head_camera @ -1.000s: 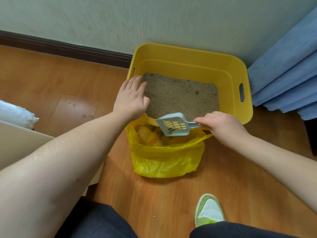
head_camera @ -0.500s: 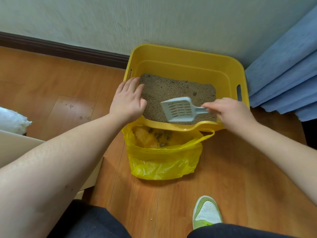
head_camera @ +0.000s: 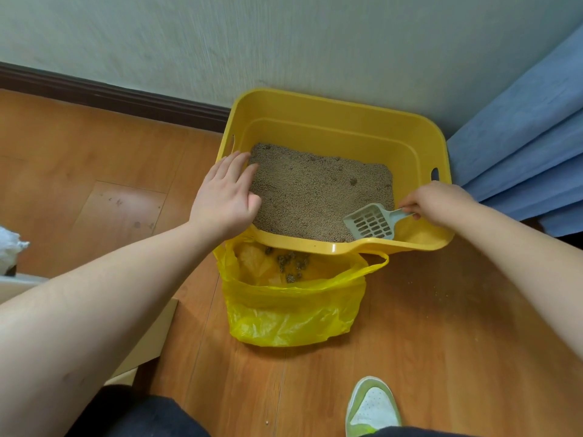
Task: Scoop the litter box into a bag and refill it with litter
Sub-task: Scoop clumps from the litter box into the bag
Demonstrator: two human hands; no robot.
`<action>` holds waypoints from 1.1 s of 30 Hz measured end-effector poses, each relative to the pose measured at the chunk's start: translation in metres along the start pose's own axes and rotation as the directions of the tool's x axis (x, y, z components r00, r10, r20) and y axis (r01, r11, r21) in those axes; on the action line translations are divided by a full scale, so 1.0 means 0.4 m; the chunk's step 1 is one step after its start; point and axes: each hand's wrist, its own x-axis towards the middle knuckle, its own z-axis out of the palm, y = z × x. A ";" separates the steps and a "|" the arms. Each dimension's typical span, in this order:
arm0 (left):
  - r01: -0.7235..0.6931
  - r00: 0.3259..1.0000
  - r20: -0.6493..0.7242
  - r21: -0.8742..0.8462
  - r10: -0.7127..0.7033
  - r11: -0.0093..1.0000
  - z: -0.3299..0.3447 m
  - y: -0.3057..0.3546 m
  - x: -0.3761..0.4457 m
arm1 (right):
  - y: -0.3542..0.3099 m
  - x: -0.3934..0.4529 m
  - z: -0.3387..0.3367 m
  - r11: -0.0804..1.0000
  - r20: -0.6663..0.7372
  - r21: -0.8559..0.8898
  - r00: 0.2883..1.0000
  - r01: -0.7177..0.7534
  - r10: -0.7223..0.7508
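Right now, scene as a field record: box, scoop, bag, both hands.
litter box: yellow tub against the wall, tilted toward the left, bare bottom at near right corner
litter: tan granules, banked to the left side
scoop: grey slotted, head in near right corner
bag: yellow plastic, open, in front of box, dark clumps inside
left hand: flat on the left rim
right hand: grips scoop handle

A blue curtain (head_camera: 523, 146) hangs at the right edge of the wooden floor (head_camera: 441, 326), a green and white shoe (head_camera: 372, 405) stands near its bottom edge, and a dark baseboard (head_camera: 110, 96) runs along the wall (head_camera: 220, 36).
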 end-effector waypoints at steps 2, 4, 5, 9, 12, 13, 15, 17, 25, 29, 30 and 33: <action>-0.002 1.000 -0.002 -0.003 0.002 1.000 0.000 0.000 0.000 | -0.004 0.023 -0.009 1.000 0.029 0.024 1.000 -0.003 0.002; -0.004 1.000 -0.007 -0.004 0.004 1.000 0.001 0.000 0.000 | -0.011 0.044 -0.016 0.999 0.071 0.045 0.997 -0.017 0.014; -0.005 1.000 -0.011 -0.004 0.005 1.000 0.002 0.000 0.000 | -0.015 0.054 -0.015 0.997 0.094 0.069 0.995 -0.025 0.018; -0.002 1.000 -0.016 -0.006 0.002 1.000 0.003 -0.002 0.001 | -0.040 0.082 0.008 0.984 0.155 0.175 0.988 -0.026 -0.001; -0.003 1.000 -0.012 -0.006 0.002 1.000 0.004 -0.004 0.002 | -0.058 0.102 0.049 0.968 0.201 0.249 0.979 -0.009 -0.043; -0.001 1.000 -0.008 -0.004 0.001 1.000 0.004 -0.004 0.002 | -0.065 0.107 0.061 0.960 0.216 0.280 0.975 -0.002 -0.061; 0.009 1.000 0.001 -0.001 -0.009 1.000 0.004 -0.003 0.004 | -0.082 0.114 0.075 0.946 0.225 0.325 0.970 0.016 -0.094; 0.016 1.000 0.006 0.003 -0.016 1.000 0.003 -0.004 0.004 | -0.105 0.120 0.079 0.931 0.229 0.364 0.966 0.025 -0.116; 0.034 0.999 0.028 0.019 -0.035 0.999 0.001 -0.002 0.009 | -0.196 0.155 0.097 0.804 0.152 0.594 0.976 0.036 -0.155; 0.037 0.999 0.035 0.018 -0.038 0.999 0.001 -0.001 0.009 | -0.197 0.140 0.090 0.765 0.116 0.643 0.981 0.047 -0.158; 0.036 0.999 0.039 0.017 -0.037 0.999 0.001 -0.001 0.009 | -0.187 0.134 0.092 0.751 0.114 0.659 0.981 0.041 -0.154; 0.035 0.999 0.041 0.021 -0.035 0.999 0.000 -0.001 0.009 | -0.148 0.116 0.095 0.706 0.128 0.708 0.985 -0.008 -0.117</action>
